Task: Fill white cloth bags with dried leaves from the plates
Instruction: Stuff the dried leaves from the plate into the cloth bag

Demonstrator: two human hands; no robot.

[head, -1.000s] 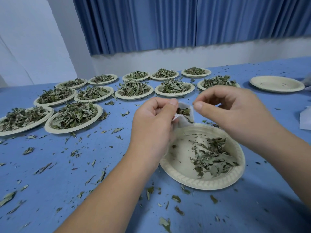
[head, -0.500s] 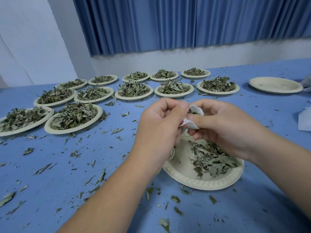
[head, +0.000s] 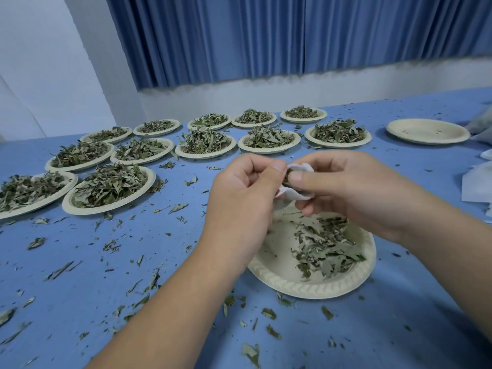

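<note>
The white cloth bag [head: 298,182] sits pinched between left hand [head: 245,198] and right hand [head: 343,187], above the near plate [head: 314,286]. Looks like leaves being stuffed in; next, another pinch from the dried leaves [head: 324,246] below.

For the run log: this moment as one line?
left hand: pinches small white cloth bag | right hand: pinches same bag | below: round beige paper plate, some dried green leaves
</note>
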